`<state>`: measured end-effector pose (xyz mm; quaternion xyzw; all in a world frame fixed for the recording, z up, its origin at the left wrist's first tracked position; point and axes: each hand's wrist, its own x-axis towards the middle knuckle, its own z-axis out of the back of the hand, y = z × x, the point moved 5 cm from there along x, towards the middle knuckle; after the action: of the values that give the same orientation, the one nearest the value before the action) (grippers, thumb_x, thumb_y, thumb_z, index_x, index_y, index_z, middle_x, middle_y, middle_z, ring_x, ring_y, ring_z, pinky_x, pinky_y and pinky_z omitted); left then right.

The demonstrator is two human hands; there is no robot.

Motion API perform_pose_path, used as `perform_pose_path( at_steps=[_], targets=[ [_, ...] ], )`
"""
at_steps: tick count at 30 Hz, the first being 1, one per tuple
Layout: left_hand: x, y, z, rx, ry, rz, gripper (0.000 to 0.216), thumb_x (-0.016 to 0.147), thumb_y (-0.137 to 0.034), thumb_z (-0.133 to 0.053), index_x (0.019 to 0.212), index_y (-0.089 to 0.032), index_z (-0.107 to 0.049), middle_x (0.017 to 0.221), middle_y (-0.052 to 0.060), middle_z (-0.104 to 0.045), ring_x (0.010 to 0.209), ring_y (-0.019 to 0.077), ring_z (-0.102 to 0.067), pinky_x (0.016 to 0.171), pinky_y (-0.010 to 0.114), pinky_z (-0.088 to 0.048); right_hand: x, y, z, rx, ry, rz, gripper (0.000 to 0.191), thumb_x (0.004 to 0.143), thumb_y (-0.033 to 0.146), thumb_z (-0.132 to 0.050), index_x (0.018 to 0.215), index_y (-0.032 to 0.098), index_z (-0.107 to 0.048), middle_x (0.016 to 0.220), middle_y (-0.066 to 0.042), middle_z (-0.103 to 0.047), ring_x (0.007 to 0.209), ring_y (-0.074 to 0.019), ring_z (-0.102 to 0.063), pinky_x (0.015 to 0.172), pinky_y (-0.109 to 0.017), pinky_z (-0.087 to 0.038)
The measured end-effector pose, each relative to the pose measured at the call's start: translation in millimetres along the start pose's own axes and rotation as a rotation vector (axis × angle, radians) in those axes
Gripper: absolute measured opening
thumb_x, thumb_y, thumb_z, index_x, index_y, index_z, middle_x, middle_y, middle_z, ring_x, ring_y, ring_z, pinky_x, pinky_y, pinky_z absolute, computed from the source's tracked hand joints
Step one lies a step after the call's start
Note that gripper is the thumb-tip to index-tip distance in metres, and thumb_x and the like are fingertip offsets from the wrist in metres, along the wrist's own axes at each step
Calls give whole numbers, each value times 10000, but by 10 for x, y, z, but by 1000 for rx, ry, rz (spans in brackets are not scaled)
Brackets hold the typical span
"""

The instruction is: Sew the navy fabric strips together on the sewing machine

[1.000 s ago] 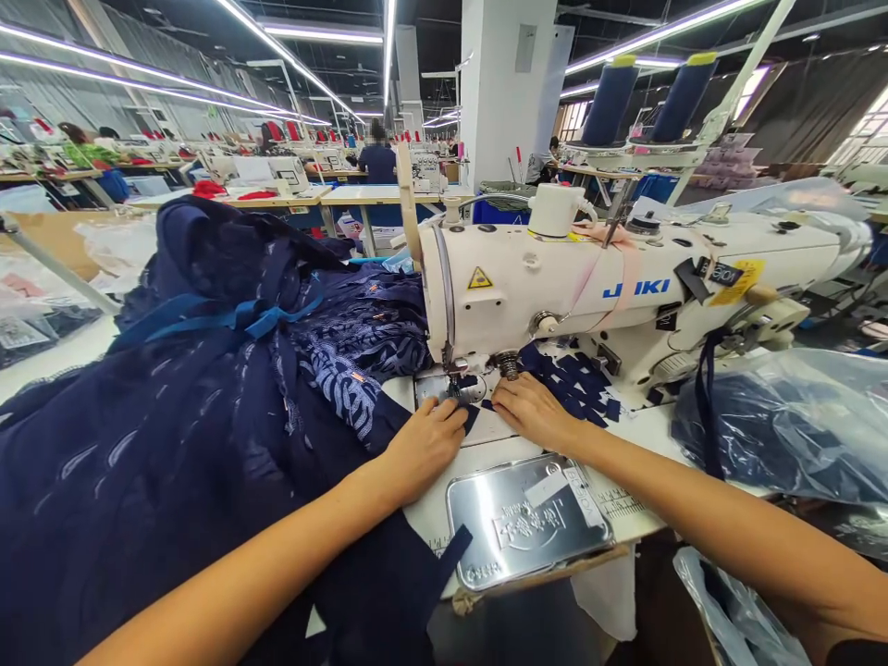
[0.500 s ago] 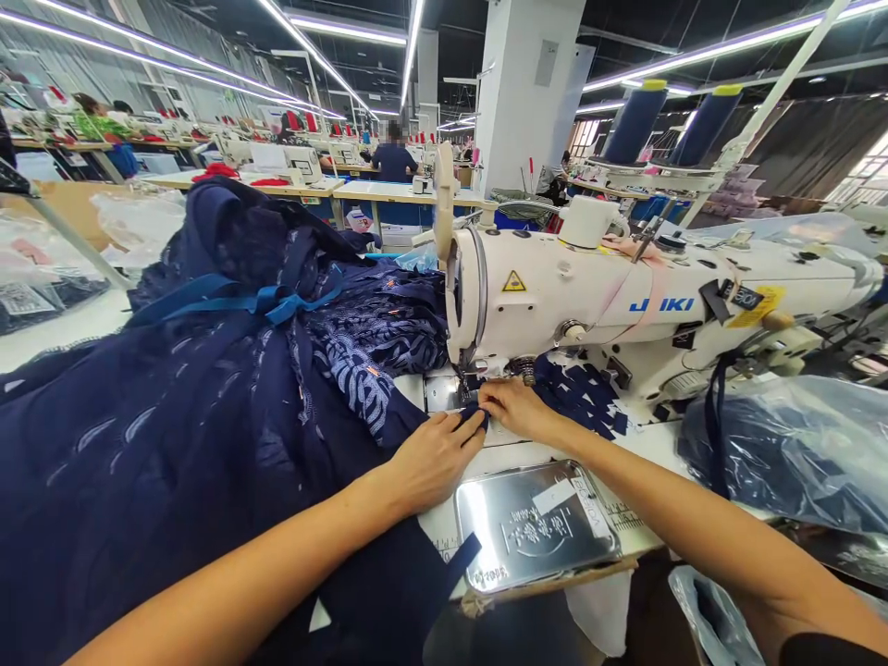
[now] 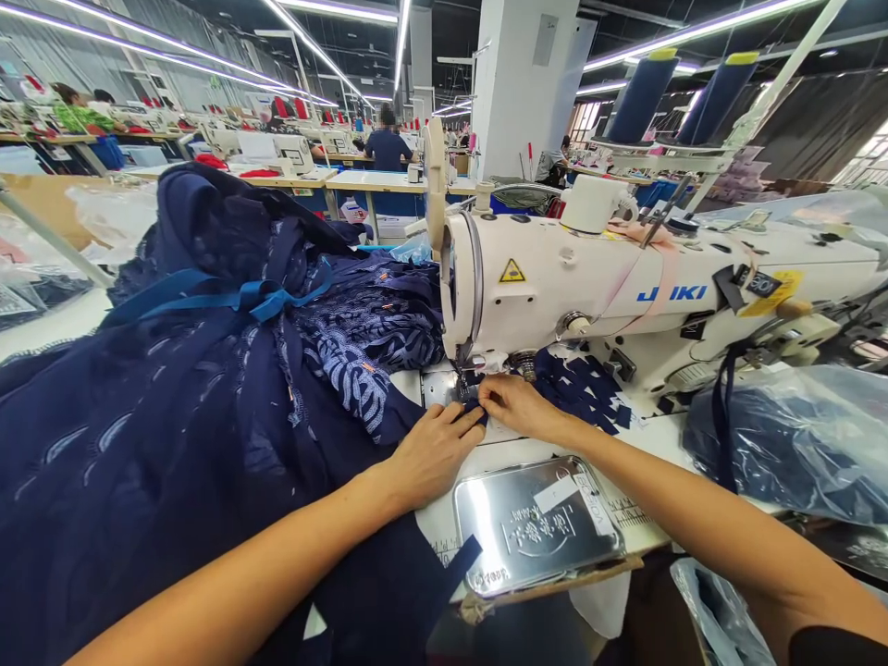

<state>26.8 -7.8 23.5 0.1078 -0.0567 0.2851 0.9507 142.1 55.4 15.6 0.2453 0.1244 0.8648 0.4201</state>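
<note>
Navy fabric, part of a large garment (image 3: pixel 173 398) with pale leaf-like embroidery, runs up to the presser foot (image 3: pixel 463 384) of a white sewing machine (image 3: pixel 541 268). My left hand (image 3: pixel 437 453) rests over the fabric's edge just in front of the foot, fingers bent onto it and thumb hidden. Close by on the right, my right hand (image 3: pixel 520 407) pinches the same edge between thumb and forefinger. A blue strap (image 3: pixel 264 298) is knotted around the bunched garment. Behind the right hand lies a heap of small navy fabric pieces (image 3: pixel 579 388).
A shiny metal lid or tray (image 3: pixel 537 523) bearing paper labels lies at the table's front edge. To the right is a clear plastic bag (image 3: pixel 791 444) of dark material. Two navy thread cones (image 3: pixel 642 97) stand above the machine. Other people (image 3: pixel 387 146) sit at machines farther back.
The view has shifted slightly. Both hands stay at the fabric edge by the presser foot, with hardly any visible movement.
</note>
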Motion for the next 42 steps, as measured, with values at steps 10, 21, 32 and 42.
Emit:
perform_pose_path(
  at_steps=[10,21,32,42],
  targets=[
    [-38,89,77,-174,-46,24,267,738,-132,-470,979,-93,-580,1079,110,-605,1053,231,-517,950,373,-387,-261,375,-25,-548,11,352,172,839,92,-466,937,82,-607,899,-117,-584,799,-202,-525,728,-338,-453],
    [53,129,19,-100,-80,113,151,801,-119,-471,867,-126,-606,1071,92,-618,968,216,-577,841,347,-459,-164,180,42,-573,113,446,302,851,78,-429,1122,46,-559,1141,-143,-567,1020,-236,-518,835,-374,-453],
    [118,100,30,8,-117,171,120,796,-107,-501,844,-104,-611,1005,118,-633,901,220,-588,806,353,-463,-115,102,52,-545,124,396,385,831,39,-397,1186,112,-529,1199,-110,-545,1058,-228,-518,851,-394,-434],
    [158,126,-19,72,-152,170,104,784,-110,-512,820,-108,-610,985,108,-641,839,217,-599,771,343,-456,-90,75,22,-591,142,312,449,803,13,-401,1221,137,-507,1218,-118,-530,1011,-234,-553,824,-398,-445]
  ],
)
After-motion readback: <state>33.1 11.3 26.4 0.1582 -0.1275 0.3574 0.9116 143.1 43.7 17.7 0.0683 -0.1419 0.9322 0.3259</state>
